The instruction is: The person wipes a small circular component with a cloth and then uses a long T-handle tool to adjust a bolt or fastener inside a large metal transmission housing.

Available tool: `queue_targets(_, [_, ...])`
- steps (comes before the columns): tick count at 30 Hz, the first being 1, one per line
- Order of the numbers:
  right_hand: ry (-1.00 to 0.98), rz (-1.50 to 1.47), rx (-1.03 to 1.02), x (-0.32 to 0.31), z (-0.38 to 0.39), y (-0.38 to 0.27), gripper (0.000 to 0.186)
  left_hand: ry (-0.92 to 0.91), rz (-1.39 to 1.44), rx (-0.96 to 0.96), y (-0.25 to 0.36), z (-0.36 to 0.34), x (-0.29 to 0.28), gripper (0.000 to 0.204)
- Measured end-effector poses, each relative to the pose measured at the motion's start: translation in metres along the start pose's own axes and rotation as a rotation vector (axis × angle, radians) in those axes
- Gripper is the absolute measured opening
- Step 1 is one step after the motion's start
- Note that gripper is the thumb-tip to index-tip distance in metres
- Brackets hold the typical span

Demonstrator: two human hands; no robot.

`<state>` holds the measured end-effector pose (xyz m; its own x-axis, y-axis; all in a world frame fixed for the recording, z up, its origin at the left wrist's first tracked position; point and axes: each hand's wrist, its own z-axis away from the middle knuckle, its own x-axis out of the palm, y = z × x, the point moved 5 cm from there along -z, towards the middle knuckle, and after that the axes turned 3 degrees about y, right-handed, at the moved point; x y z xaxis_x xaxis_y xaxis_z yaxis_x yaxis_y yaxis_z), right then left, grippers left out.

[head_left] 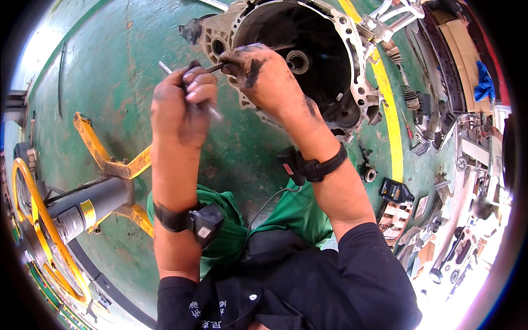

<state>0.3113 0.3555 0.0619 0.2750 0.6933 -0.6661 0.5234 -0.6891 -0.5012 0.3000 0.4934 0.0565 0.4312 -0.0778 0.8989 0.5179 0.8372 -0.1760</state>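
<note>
Fingers curled, my left hand [184, 104] grips a slim silver metal rod [164, 67] whose ends stick out on both sides of the fist. A dark thin bar [214, 67] spans from this fist to the fingertips of my right hand [261, 74], which pinch it. I cannot tell whether bar and rod are one tool. Both hands are dirty with black grease. My right hand hovers over the left rim of a large cast-metal gearbox housing [355, 52]. Inside its dark bell a round shaft collar [298, 61] shows.
At the left stand a yellow-legged stand [91, 140] and a grey cylinder [88, 203] with a yellow hoop [41, 203]. A yellow floor line [391, 121] runs right of the housing. Beyond lie a black bottle [396, 191], a ringed part [368, 175] and a blue cloth [484, 81].
</note>
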Motion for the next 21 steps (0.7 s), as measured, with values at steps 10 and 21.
queue_targets(10, [0.015, -0.088, 0.033, -0.012, 0.002, 0.001, 0.016, 0.219, -0.752, 0.486, -0.019, 0.01, 0.005, 0.015])
queue_targets(21, [0.033, -0.431, 0.551, -0.027, 0.037, -0.045, 0.029, 0.368, -1.685, 1.051, 0.009, 0.014, -0.002, 0.028])
